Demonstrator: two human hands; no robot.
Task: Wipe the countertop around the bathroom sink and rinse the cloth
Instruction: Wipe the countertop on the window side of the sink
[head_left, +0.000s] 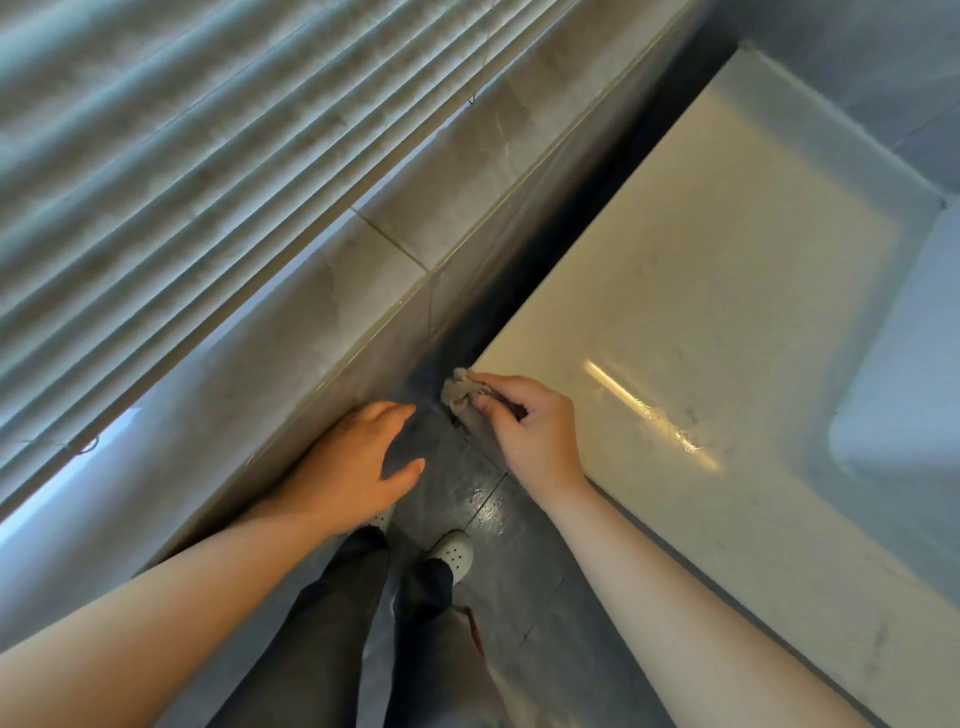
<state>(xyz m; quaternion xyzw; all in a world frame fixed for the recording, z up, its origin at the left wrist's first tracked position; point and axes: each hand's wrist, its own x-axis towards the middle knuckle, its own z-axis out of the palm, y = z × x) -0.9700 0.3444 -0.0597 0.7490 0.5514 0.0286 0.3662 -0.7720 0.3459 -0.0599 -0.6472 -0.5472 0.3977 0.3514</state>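
Right hand: the right hand (530, 431) has its fingers curled and pinches a small bunched cloth (460, 392) at the fingertips.
Left hand: the left hand (358, 467) is released, its fingers straight and spread, holding nothing. It lies beside the tiled ledge (363, 312); whether it touches the ledge I cannot tell.
Cloth: beige and crumpled, it sits right at the near corner of the table (701, 312), where the pale top meets the dark gap along the ledge.
Table: a cream, glossy top with faint dark specks and smears and 1 bright streak of reflected light.
Sink: the sink (898, 415) shows as a pale basin at the right edge, well apart from the cloth.
Step in hand: probably wiping the corner and edge of the table, with most of the top not yet covered.
Doing it well: spread the cloth flatter under the fingers, since a tight wad cleans only a narrow line. Press evenly and draw overlapping strokes from this corner toward the sink, so the dirt travels to where the cloth gets rinsed.
Risk: pushing dirt off the edge onto the floor (493, 509), whose dark tiles look wet near the white shoes (452, 553).
Beyond: slatted blinds (156, 156) at the upper left.
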